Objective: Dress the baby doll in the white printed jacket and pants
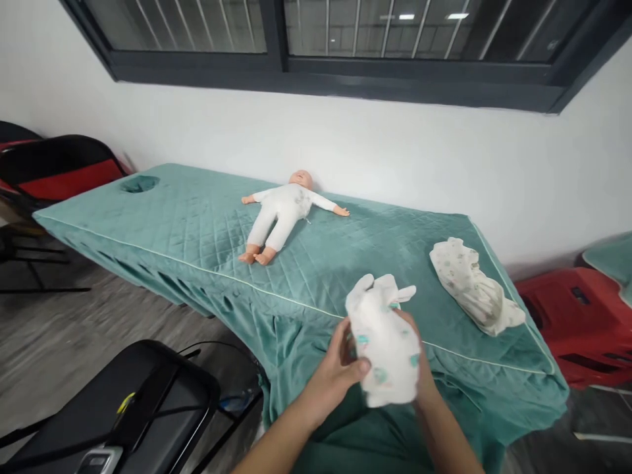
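A white diaper (388, 349) with small green prints is held up over the near edge of the bed, its tabs sticking out at the top. My left hand (340, 368) grips its left side, thumb in front and fingers behind. My right hand (413, 329) holds it from the right, with most of its fingers hidden behind the diaper. Farther back, a baby doll (284, 207) in a white bodysuit lies on its back, arms spread and feet toward me. To the right lies a crumpled, light patterned cloth (471, 286), perhaps a garment.
The bed has a green quilted cover (197, 224) and a face hole (140, 184) at the left. Behind it is a white wall with a barred window (320, 72). A black chair (148, 408) stands front left, red-and-black chairs (69, 171) far left, red plastic stools (577, 322) at right.
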A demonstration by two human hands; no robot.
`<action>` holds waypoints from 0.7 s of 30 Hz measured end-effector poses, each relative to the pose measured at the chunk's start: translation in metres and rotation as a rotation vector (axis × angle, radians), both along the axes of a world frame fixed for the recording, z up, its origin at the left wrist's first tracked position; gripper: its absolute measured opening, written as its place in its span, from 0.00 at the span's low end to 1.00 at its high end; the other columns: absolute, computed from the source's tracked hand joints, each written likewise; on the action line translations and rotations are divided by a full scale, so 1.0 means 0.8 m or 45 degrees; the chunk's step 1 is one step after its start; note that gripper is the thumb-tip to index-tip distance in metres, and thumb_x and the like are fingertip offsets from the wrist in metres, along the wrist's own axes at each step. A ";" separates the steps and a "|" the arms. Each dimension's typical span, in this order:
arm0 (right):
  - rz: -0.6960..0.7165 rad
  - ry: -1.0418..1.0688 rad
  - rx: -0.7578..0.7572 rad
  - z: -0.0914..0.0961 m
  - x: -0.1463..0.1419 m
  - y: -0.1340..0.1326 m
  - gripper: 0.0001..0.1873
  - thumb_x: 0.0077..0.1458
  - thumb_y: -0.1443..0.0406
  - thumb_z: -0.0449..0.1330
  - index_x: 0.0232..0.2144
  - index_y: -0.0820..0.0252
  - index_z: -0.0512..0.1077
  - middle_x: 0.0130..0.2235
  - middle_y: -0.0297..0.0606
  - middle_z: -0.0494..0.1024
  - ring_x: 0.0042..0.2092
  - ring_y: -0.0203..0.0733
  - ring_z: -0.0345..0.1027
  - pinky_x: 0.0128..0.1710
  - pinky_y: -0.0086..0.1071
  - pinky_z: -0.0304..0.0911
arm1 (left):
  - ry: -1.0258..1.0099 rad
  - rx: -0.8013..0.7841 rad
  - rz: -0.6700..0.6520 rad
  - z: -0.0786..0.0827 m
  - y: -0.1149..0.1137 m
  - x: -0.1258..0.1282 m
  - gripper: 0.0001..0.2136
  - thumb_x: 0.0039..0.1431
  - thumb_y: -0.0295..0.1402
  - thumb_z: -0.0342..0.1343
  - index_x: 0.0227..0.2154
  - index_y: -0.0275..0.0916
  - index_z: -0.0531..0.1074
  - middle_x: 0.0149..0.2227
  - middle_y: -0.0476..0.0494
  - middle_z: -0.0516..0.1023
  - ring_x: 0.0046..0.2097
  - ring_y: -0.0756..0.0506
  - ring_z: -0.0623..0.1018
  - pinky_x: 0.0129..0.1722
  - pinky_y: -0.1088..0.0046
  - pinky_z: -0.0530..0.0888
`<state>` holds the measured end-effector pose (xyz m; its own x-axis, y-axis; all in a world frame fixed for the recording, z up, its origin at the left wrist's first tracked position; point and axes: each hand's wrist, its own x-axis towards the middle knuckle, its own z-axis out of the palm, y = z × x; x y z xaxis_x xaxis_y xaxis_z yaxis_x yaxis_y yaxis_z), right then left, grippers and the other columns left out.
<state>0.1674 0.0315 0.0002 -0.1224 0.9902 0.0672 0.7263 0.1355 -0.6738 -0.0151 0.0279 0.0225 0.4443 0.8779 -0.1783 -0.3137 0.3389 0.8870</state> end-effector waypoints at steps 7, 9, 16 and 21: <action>0.239 0.465 -0.156 -0.034 -0.078 -0.050 0.34 0.60 0.66 0.51 0.68 0.44 0.54 0.71 0.33 0.51 0.72 0.46 0.40 0.71 0.48 0.42 | -0.038 -0.325 0.367 -0.026 -0.032 -0.037 0.39 0.45 0.38 0.70 0.61 0.41 0.62 0.53 0.37 0.77 0.52 0.37 0.78 0.49 0.62 0.76; 0.366 0.468 -0.280 -0.047 -0.085 -0.063 0.37 0.59 0.67 0.50 0.69 0.43 0.49 0.72 0.30 0.47 0.73 0.43 0.37 0.71 0.46 0.39 | 0.051 -0.183 0.538 -0.044 -0.032 -0.062 0.38 0.45 0.38 0.69 0.60 0.40 0.62 0.54 0.37 0.77 0.52 0.38 0.78 0.51 0.62 0.75; 0.342 0.438 -0.509 -0.124 -0.083 -0.100 0.32 0.52 0.62 0.55 0.61 0.47 0.66 0.61 0.37 0.71 0.61 0.46 0.66 0.59 0.42 0.67 | 0.923 0.316 1.185 -0.080 -0.018 -0.191 0.29 0.52 0.40 0.61 0.56 0.39 0.61 0.57 0.37 0.71 0.56 0.41 0.73 0.58 0.60 0.69; 0.269 0.474 -0.445 -0.157 -0.067 -0.108 0.25 0.52 0.60 0.57 0.53 0.46 0.72 0.55 0.39 0.77 0.54 0.48 0.73 0.51 0.41 0.73 | 2.003 0.113 1.398 -0.060 -0.036 -0.319 0.26 0.59 0.36 0.51 0.60 0.40 0.61 0.59 0.31 0.64 0.55 0.35 0.71 0.50 0.57 0.71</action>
<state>0.1135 -0.0546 -0.1258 -0.3520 0.9176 -0.1847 0.4119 -0.0253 -0.9109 -0.2704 -0.0010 -0.0254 -0.7216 0.6468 0.2468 0.6556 0.5242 0.5435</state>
